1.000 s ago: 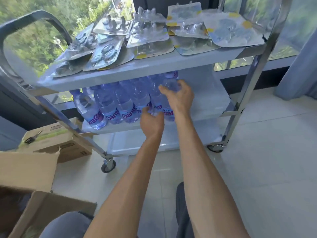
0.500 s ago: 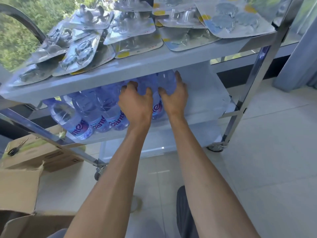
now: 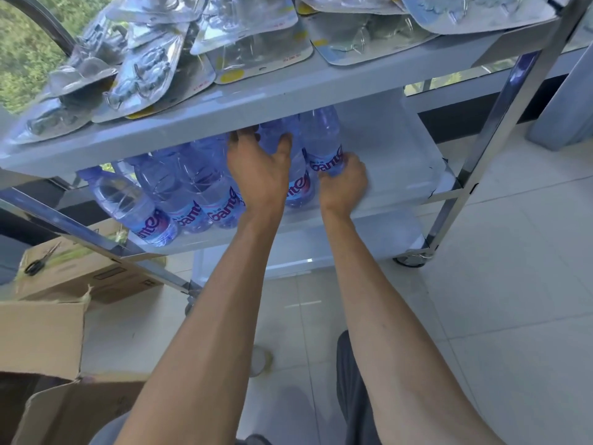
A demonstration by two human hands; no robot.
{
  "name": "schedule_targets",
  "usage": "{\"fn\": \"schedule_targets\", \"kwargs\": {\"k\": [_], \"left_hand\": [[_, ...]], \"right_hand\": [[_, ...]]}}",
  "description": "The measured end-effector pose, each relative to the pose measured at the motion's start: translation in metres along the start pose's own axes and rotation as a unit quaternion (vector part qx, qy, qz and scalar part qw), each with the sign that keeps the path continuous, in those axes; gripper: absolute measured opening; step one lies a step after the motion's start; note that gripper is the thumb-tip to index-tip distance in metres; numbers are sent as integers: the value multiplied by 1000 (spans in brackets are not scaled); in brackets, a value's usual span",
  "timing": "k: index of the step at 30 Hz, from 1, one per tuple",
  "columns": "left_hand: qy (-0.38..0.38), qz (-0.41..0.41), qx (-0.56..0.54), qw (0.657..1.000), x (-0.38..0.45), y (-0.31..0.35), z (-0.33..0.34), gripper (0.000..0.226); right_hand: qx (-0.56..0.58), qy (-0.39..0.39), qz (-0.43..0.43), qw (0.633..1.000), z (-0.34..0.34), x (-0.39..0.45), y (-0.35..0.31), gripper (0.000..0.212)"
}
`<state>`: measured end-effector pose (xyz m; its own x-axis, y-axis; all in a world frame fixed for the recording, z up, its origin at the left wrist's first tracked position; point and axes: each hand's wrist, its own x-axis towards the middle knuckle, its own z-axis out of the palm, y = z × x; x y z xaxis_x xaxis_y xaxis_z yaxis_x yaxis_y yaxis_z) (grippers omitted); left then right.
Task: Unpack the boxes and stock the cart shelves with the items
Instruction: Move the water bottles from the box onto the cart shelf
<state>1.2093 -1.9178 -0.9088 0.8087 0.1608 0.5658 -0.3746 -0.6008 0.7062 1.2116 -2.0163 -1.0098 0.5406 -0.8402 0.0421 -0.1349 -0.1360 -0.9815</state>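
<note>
Middle cart shelf (image 3: 401,175): water bottles (image 3: 192,194) in row. Left hand (image 3: 260,175) fingers spread over bottle tops; right hand (image 3: 345,183) curled round end bottle (image 3: 322,146) at label. Full, heavy, slick plastic; grip mid-body.

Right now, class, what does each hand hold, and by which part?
The right hand grips the end water bottle by its labelled lower body. The left hand rests over the neighbouring bottle, near its upper body.
</note>
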Motion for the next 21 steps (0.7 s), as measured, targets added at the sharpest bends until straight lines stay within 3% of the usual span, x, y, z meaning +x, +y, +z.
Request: {"fn": "schedule_targets", "kwargs": {"k": [21], "left_hand": [[7, 33, 20, 999, -1, -11, 6, 40]], "right_hand": [[-115, -22, -33, 993, 53, 59, -11, 39]]}}
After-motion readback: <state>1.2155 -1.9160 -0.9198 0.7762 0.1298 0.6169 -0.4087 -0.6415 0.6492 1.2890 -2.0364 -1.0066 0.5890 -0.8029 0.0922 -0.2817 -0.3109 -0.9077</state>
